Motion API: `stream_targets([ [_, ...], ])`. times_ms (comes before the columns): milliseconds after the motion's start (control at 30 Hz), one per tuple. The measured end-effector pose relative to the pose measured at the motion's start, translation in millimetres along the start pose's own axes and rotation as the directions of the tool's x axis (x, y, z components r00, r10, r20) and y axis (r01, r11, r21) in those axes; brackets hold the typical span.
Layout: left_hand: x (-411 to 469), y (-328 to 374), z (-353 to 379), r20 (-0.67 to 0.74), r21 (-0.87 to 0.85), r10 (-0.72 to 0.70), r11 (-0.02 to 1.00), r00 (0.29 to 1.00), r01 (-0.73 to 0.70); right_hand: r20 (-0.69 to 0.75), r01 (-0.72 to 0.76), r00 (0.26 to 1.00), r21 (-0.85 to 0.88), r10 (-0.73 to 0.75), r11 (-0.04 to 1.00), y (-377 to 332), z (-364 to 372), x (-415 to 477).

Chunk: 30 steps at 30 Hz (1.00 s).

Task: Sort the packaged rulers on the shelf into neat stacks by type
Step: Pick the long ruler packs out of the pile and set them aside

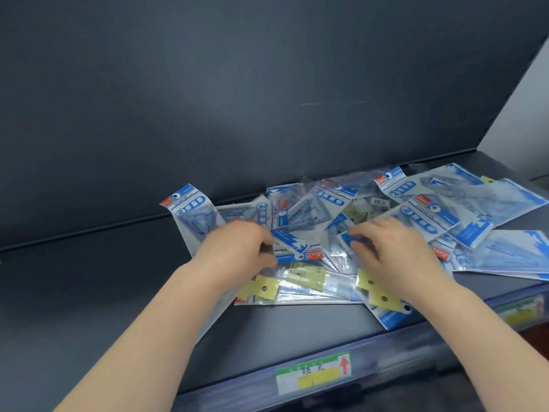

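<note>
Head view shows your two hands reaching into a big pile of ruler packs (326, 209) on the dark shelf (104, 292). The pile sits in the middle and right part of the shelf, up against the back wall. The left part of the shelf has no packs on it.

Your left hand (237, 248) has its fingers curled, and its grip is on the edge of a blue pack (292, 248) near the middle of the pile. Your right hand (395, 251) has bent fingers on a second blue pack (350, 240) just beside the first one. You cannot tell from here if that grip is pinching the pack or only pressing on it.

The job looks like it is only at the start. The blue packs lie every which way, some flat, some crossed over each other. The yellow-topped packs (303, 278) are mixed in under them, close to the front edge. No neat stack can be seen anywhere yet.

So almost all is left to do: pull the kinds apart, then make one tidy stack for each. A price label (313, 373) sticks on the front lip of the shelf, below your hands.
</note>
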<state>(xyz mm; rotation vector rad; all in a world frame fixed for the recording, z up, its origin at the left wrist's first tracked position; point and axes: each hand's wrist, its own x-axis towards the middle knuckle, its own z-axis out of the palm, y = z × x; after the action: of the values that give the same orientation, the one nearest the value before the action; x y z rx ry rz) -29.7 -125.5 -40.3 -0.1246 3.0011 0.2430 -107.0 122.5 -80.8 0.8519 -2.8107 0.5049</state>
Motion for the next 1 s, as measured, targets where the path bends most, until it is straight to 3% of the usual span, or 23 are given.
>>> stream_targets([
  [133, 20, 52, 7, -0.182, -0.157, 0.108, 0.978, 0.977, -0.137, 0.031, -0.016, 0.999, 0.023, 0.016, 1.000, 23, -10, -5],
  [233, 40, 91, 18, -0.120, -0.166, 0.253, 0.948, 0.960, -0.270, 0.063, -0.047, 0.997, 0.077, 0.042, 0.996, 44, -22, -12],
  [300, 52, 113, 26, -0.054, -0.142, 0.264, 0.953, 0.963, -0.269, 0.091, -0.045, 0.995, 0.081, 0.038, 0.996, 61, -30, -16],
  [433, 66, 150, 36, -0.145, -0.103, 0.076, 0.990, 0.987, -0.091, 0.098, -0.056, 0.994, 0.114, 0.045, 0.992, 86, -43, -25],
  [567, 82, 178, 42, -0.081, -0.056, -0.123, 0.991, 0.989, 0.118, 0.183, -0.010, 0.983, 0.082, -0.005, 0.997, 102, -51, -31],
  [667, 93, 201, 39, -0.021, -0.141, -0.241, 0.961, 0.970, 0.236, 0.224, 0.023, 0.974, 0.054, -0.034, 0.998, 110, -53, -27],
  [867, 103, 203, 32, 0.072, -0.363, -0.400, 0.843, 0.914, 0.397, 0.302, 0.046, 0.948, 0.190, -0.103, 0.981, 127, -56, -20],
  [1000, 95, 174, 17, 0.017, -0.430, -0.478, 0.789, 0.878, 0.438, 0.322, 0.113, 0.934, 0.146, -0.155, 0.983, 129, -59, -16],
])
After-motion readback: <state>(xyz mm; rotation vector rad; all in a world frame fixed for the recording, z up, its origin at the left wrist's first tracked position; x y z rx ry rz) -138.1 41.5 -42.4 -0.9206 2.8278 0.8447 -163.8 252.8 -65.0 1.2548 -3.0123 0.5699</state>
